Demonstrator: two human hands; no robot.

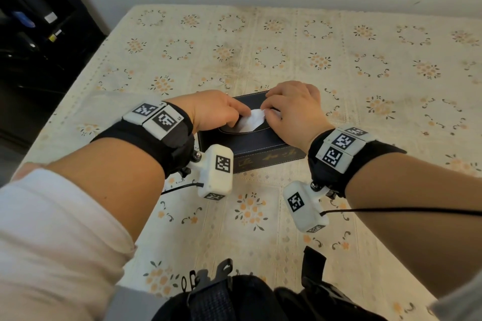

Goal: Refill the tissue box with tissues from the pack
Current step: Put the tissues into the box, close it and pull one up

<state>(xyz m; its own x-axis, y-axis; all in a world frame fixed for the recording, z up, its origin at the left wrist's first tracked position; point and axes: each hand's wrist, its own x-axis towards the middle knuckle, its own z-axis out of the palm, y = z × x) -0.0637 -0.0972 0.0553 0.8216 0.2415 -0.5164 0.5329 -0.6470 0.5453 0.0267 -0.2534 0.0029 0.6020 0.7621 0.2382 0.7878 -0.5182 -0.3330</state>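
Note:
A dark navy tissue box (pixel 257 144) lies on the table in front of me, lid on, with gold lettering on its near side. A white tissue (pixel 251 121) sticks up out of the oval slot in its top. My left hand (pixel 212 109) rests on the box's left part and pinches the tissue's left edge. My right hand (pixel 293 109) covers the right part and pinches the tissue's right tip. Both hands hide much of the box top. No tissue pack is in view.
The table carries a cream cloth with an orange flower pattern (pixel 339 60). A white wall stands behind it. Dark furniture (pixel 31 23) stands off the left edge. Black straps and a buckle (pixel 208 276) hang at the near table edge.

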